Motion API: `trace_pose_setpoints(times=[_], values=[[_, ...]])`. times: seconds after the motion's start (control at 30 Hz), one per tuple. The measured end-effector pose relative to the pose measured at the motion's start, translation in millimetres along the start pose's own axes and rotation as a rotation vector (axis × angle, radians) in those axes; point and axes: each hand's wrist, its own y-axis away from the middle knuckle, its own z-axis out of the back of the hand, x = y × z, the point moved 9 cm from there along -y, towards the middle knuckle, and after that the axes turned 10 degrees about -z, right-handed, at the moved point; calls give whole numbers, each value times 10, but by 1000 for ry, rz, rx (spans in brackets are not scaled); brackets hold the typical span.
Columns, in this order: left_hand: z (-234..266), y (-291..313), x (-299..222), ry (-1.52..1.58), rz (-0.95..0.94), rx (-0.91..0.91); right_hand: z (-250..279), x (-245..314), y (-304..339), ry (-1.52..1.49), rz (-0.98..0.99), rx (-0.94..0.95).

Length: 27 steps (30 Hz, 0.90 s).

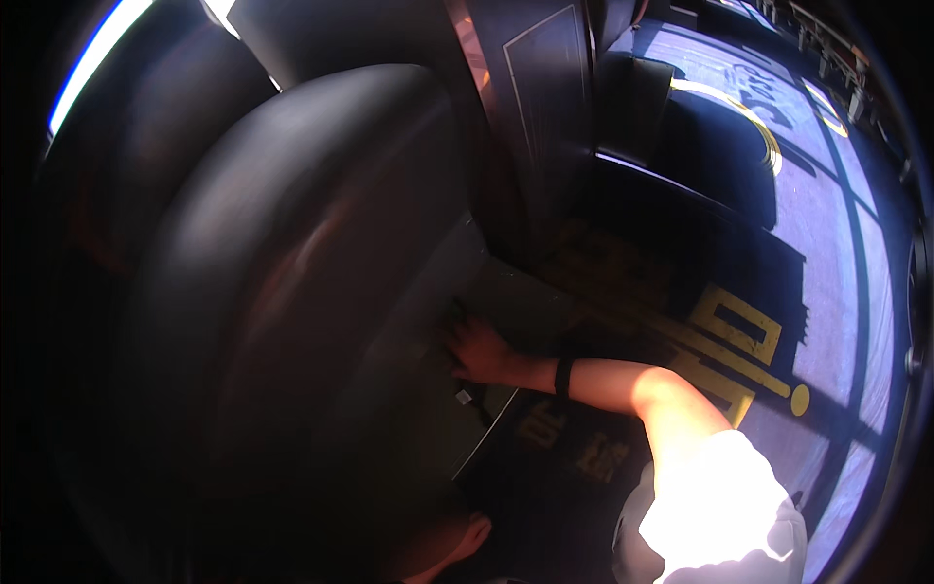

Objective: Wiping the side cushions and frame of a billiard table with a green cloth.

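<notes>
My right hand [479, 352] reaches from the right onto a flat dark grey surface [525, 292], fingers stretched and somewhat apart, partly lost in shadow. A black band [563, 378] circles its wrist. Just below that hand lies a small pale square piece [464, 397], with a dark strap or cord beside it. At the lower edge my left hand [472, 535] shows only in part; its fingers are too dark to make out. A big dark rounded form [292, 263], like a padded seat back, fills the left and is blurred.
A dark panel [550, 88] with a thin light outline stands upright behind the surface. On the right, a purple-blue floor or mat [837, 253] carries yellow markings [739, 331] and shadows. A bright strip [97, 58] shows at the upper left.
</notes>
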Motion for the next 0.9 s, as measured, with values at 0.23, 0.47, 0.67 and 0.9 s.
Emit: trace_pose_setpoints(times=[0.23,0.47,0.67,0.9], values=[[1796,-159,-890,-340,-77,-161,-396,-154,508,83,94,255],[3666,-112,-2403,-830,-232,-539,557,-1552,610,-350,-453,532],[4633,290,-2369,-1079,3,-1139,2084,-3175,-178,-768,-1042,-283],[4605,219,-1963,-1191,260,-1279,3591,-3260,-1535,-1089,-657,-930]])
